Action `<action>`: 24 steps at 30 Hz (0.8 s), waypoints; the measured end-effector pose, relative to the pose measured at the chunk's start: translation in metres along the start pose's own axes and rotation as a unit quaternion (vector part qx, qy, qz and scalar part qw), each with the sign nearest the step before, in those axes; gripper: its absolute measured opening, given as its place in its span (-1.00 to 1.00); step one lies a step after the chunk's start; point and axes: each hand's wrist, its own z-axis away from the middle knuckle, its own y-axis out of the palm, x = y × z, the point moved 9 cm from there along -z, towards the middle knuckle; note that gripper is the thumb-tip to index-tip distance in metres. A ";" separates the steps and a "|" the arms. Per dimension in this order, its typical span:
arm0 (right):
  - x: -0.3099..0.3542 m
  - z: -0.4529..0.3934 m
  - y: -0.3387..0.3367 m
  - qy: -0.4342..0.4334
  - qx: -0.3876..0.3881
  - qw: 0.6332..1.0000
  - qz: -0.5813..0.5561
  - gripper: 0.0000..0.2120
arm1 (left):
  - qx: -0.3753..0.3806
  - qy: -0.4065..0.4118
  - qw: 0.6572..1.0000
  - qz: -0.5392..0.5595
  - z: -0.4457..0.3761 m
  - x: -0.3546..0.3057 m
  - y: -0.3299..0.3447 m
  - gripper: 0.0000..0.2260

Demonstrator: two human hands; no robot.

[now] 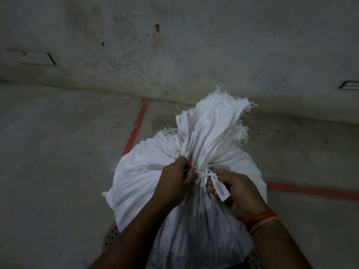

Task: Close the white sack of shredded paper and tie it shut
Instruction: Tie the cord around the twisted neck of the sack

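Note:
A white woven sack [139,177] stands in front of me, its mouth gathered into a bunched neck [206,152] with a frayed top [223,107] flaring above. A white plastic tie [204,172] wraps around the neck. My left hand [174,181] pinches the tie's strap end on the left side of the neck. My right hand [235,193] grips the tie's flat tag with a printed label [220,189] on the right side. A few strips of shredded paper [171,131] poke out at the sack's upper left.
The sack stands on a grey concrete floor [58,171] marked with red painted lines [136,127]. A stained grey wall [174,45] rises just behind it. Perforated metal [110,237] shows under the sack at the bottom. Stray paper shreds lie on the floor.

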 end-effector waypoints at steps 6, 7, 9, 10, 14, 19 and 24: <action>-0.008 -0.004 0.004 0.032 0.033 0.999 -0.009 -0.79 | -0.006 -0.007 1.000 0.000 0.000 0.001 0.001 -0.82; -0.009 -0.004 0.004 0.036 0.035 0.999 -0.015 -0.79 | -0.008 -0.008 1.000 -0.002 0.000 0.001 0.002 -0.82; -0.007 -0.001 0.002 0.031 0.023 0.999 0.012 -0.86 | -0.015 -0.011 1.000 -0.005 0.000 0.002 0.002 -0.81; -0.005 0.000 0.001 0.025 0.017 0.999 0.029 -0.85 | -0.018 -0.012 1.000 -0.007 0.000 0.001 0.001 -0.80; -0.003 0.002 0.001 0.021 0.007 0.999 0.030 -0.82 | -0.023 -0.011 1.000 -0.012 0.000 0.000 0.001 -0.80; -0.003 0.001 0.002 0.022 0.014 0.999 0.026 -0.76 | -0.032 -0.017 0.999 -0.014 0.000 0.001 0.000 -0.80; -0.003 0.000 0.002 0.022 0.023 0.999 0.038 -0.76 | -0.032 -0.018 0.999 -0.017 0.000 -0.001 0.000 -0.80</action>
